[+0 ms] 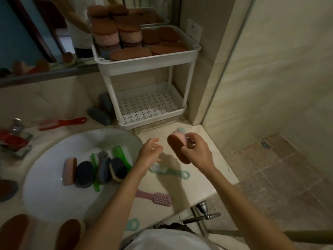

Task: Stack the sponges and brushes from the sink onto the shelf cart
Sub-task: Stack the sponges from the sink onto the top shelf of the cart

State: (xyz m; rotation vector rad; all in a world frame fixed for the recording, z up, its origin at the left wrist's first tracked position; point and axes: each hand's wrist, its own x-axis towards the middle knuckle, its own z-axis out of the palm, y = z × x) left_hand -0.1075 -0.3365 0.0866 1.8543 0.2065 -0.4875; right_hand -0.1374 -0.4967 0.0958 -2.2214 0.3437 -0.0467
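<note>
1. Right hand (195, 150) is clamped on a brown-and-pink oval sponge (177, 149), held up over the bench (201, 179), long axis running roughly toward the person and tilted.
2. Left hand (150, 152) is empty, fingers loosely apart, just beside the sponge.
3. The white shelf cart (144, 67) sits straight ahead and up from the hands. Its top tier is already packed with brown sponge stacks; the perforated lower tier looks bare.
4. More stuff waits in the round white sink (54, 195): dark oval sponges (84, 171) and a green plastic brush (122, 156), closer to the left hand.
</note>
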